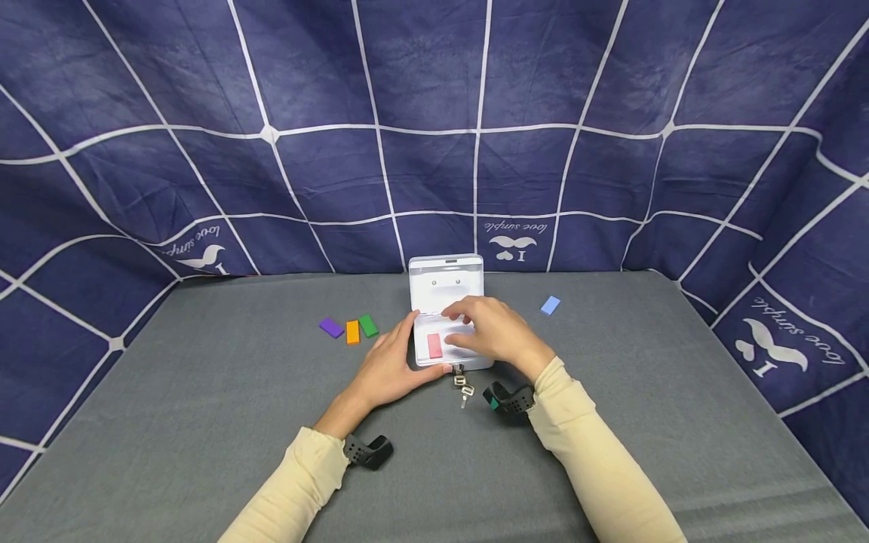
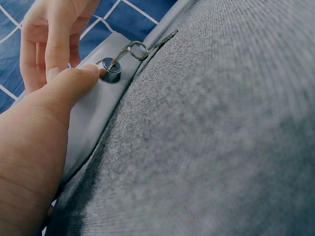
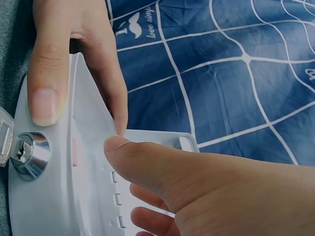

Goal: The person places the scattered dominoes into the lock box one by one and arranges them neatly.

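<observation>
A small white cash box (image 1: 422,290) sits at the middle of the table with its lid raised. My left hand (image 1: 387,369) holds its left side, thumb on the front wall beside the lock (image 2: 111,73) and fingers along the side. A key is in the lock, and a ring with a second key (image 1: 465,398) hangs from it. Inside the box, toward the left, lies a pink block (image 1: 434,346). Over the box's right part hovers my right hand (image 1: 505,332), fingers loosely bent, with nothing seen between thumb and fingers.
Left of the box lie a purple block (image 1: 331,327), an orange block (image 1: 352,332) and a green block (image 1: 368,326). A light blue block (image 1: 551,305) is at the back right. Behind the grey table (image 1: 224,362) hangs a blue checked cloth (image 1: 428,173).
</observation>
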A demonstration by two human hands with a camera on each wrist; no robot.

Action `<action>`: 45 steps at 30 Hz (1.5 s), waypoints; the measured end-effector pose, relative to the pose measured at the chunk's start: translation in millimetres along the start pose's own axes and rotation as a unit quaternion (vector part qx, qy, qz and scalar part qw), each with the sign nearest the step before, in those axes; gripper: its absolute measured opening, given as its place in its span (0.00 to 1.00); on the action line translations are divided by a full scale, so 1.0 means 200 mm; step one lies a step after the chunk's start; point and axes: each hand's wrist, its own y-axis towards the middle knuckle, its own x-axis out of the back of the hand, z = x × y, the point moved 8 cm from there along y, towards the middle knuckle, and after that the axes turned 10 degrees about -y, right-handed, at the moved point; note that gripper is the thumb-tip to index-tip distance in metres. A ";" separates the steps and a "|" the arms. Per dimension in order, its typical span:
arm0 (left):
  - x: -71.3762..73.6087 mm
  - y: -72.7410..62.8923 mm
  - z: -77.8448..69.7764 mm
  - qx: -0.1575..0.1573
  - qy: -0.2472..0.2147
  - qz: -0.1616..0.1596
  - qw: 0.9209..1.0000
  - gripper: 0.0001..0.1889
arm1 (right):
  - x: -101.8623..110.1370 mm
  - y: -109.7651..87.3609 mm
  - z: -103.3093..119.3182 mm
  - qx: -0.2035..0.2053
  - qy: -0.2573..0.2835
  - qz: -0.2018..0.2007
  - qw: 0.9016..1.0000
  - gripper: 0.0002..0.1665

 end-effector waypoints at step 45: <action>0.00 0.00 0.01 0.005 0.001 -0.001 1.000 0.61 | 0.23 -0.09 -0.23 -0.075 0.008 -0.061 0.995 0.24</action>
